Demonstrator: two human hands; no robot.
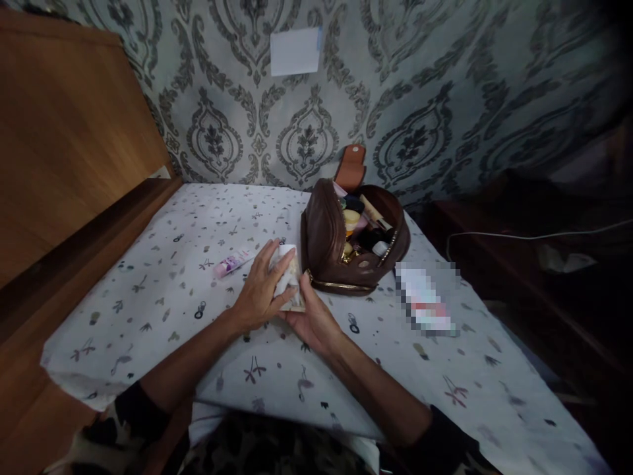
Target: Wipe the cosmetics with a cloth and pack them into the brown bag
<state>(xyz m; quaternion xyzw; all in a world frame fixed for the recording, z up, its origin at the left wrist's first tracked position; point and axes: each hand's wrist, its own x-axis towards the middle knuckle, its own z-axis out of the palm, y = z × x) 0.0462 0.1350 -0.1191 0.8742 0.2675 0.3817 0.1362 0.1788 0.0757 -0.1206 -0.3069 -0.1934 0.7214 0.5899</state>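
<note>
A small white pack with a pale beige pattern is between my two hands, just in front of the brown bag; its exact kind cannot be made out. My left hand lies across its left side and top, fingers spread over it. From the lower right, my right hand grips the same pack, thumb along its edge. A pink and white tube with purple print lies just left of my left hand. The brown toiletry bag stands unzipped, with several cosmetic bottles and containers inside.
A patterned white cloth covers the table. To the right of the bag lies a blurred-out flat item. A brown strap flap rises behind the bag. Wooden furniture borders the left, and a white cable runs at right.
</note>
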